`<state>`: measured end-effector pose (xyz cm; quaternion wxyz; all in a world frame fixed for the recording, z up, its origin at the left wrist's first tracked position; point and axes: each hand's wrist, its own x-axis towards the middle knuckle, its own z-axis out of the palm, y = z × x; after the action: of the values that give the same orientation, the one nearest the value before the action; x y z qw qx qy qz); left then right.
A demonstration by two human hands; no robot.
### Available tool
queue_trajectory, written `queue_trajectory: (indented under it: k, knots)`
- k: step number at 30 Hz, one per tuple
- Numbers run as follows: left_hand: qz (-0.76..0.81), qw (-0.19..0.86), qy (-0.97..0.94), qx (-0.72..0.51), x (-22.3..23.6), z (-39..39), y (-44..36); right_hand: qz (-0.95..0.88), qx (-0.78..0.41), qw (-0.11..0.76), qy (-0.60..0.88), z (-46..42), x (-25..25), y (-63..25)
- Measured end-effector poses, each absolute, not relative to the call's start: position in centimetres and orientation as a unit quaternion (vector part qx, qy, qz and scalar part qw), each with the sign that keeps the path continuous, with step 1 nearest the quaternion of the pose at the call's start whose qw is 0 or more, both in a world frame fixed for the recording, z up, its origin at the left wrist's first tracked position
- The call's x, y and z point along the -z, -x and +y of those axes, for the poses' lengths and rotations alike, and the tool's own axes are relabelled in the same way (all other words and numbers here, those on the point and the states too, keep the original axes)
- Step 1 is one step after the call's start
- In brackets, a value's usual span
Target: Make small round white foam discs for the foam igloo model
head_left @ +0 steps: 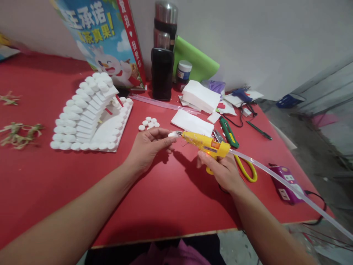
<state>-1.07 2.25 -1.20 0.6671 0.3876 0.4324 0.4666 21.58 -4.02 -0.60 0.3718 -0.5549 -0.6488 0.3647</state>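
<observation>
My right hand (220, 167) is wrapped round the grip of a yellow hot glue gun (205, 142), from whose back a long clear glue stick (264, 168) trails to the right. Between thumb and fingers, my left hand (151, 145) pinches a small white disc (173, 134). The gun's metal nozzle is at the disc, apparently touching it. Several similar white discs (149, 122) lie loose just beyond my left hand. To the left stands a white staircase model (88, 114) with steps, edged and walled with such discs on a white base.
Folded white sheets (201, 95), a green utility knife (228, 132), yellow-handled scissors (246, 169) and a pen (259, 130) lie to the right. A purple power socket (285, 184) sits near the right edge. A black phone (162, 73), a steel flask (166, 18) and a jar (184, 71) stand behind.
</observation>
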Motion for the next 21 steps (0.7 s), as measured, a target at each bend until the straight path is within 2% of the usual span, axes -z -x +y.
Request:
queue_trajectory:
  k: [10, 21]
  knots:
    - [0.429, 0.663, -0.369, -0.491, 1.31, 2.60, 1.13, -0.649, -0.342, 0.375, 0.567, -4.00, 0.41, -21.68]
    - [0.423, 0.677, -0.346, -0.492, 1.28, 2.76, 1.19, -0.653, -0.378, 0.357, 0.550, -4.14, 0.67, -21.69]
